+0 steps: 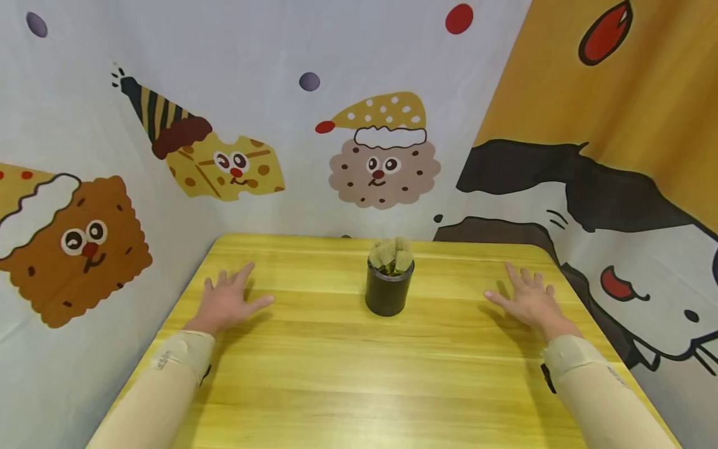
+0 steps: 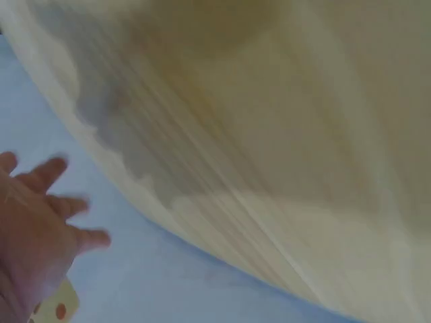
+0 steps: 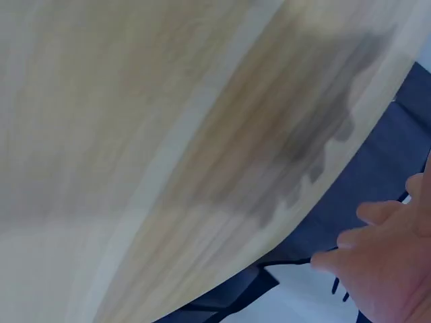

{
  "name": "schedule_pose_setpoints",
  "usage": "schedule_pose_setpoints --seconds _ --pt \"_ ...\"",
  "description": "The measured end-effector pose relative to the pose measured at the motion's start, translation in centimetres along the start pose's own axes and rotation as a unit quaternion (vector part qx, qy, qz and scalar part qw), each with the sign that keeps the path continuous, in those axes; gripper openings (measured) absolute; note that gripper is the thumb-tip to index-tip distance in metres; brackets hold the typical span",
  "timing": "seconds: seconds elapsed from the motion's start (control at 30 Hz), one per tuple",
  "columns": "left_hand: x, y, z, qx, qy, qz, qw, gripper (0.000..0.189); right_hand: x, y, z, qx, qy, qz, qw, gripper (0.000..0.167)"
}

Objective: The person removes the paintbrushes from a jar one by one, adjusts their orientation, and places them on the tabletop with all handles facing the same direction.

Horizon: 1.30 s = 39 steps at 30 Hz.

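Note:
A dark round cup (image 1: 387,293) stands upright toward the back middle of the wooden table, with several pale beige, bristly-looking tops (image 1: 391,254) sticking out of it. My left hand (image 1: 227,302) is spread over the table's left side, well apart from the cup, and holds nothing. On the other side my right hand (image 1: 527,299) is likewise spread, with nothing in its fingers. In the left wrist view the left hand (image 2: 40,229) shows at the edge with its shadow on the wood. The right wrist view shows the right hand (image 3: 384,249) at its right edge.
The wooden table (image 1: 336,368) has rounded far corners. Right behind it hangs a white cloth (image 1: 269,37) printed with cartoon biscuits and cheese. A printed black-and-white animal (image 1: 634,262) on the cloth borders the right side. Both forearms wear light sleeves (image 1: 151,393).

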<state>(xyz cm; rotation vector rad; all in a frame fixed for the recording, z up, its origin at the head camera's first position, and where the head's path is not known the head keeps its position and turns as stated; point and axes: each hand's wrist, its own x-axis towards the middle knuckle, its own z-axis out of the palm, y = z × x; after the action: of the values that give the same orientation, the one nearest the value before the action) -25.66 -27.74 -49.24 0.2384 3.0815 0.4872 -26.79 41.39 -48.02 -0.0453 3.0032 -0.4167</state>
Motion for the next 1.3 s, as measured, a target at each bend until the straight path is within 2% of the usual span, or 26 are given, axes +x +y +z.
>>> schedule_pose_setpoints --seconds 0.07,0.13,0.27,0.43,0.53,0.6,0.7,0.83,1.0,1.3 --pt "0.3 1.2 0.3 -0.028 -0.003 0.013 0.9995 0.109 0.2 -0.7 0.0 0.016 0.0 -0.007 0.9999 0.119" --pt "0.7 3.1 0.4 -0.053 -0.007 0.03 0.9981 0.104 0.5 -1.8 -0.1 0.035 0.002 -0.017 0.9992 0.117" --pt "1.8 8.2 0.1 -0.102 -0.001 0.076 0.9919 0.098 1.1 -5.3 -0.5 0.087 0.009 -0.049 0.995 0.1" --pt "3.3 14.8 -0.3 -0.136 0.013 0.124 0.9827 0.098 1.7 -10.6 -1.1 0.15 0.02 -0.095 0.984 0.077" --pt "4.1 17.6 -0.2 -0.145 0.019 0.137 0.9798 0.096 1.8 -13.2 -1.4 0.181 0.023 -0.113 0.9767 0.071" --pt "4.6 18.9 0.0 -0.143 0.02 0.14 0.9795 0.095 1.9 -14.7 -1.6 0.197 0.027 -0.126 0.9719 0.069" --pt "5.0 20.3 0.4 -0.146 0.019 0.146 0.9782 0.094 1.7 -16.3 -1.9 0.213 0.03 -0.143 0.966 0.063" --pt "5.4 21.5 0.9 -0.153 0.021 0.154 0.976 0.094 1.4 -17.5 -2.2 0.224 0.03 -0.157 0.9612 0.054" --pt "5.4 22.1 1.2 -0.16 0.018 0.139 0.977 0.095 1.4 -18.0 -2.1 0.241 0.021 -0.162 0.9565 0.049" --pt "5.5 22.8 1.8 -0.191 0.003 0.118 0.9745 0.094 1.8 -18.7 -1.8 0.24 0.014 -0.159 0.9576 0.054"
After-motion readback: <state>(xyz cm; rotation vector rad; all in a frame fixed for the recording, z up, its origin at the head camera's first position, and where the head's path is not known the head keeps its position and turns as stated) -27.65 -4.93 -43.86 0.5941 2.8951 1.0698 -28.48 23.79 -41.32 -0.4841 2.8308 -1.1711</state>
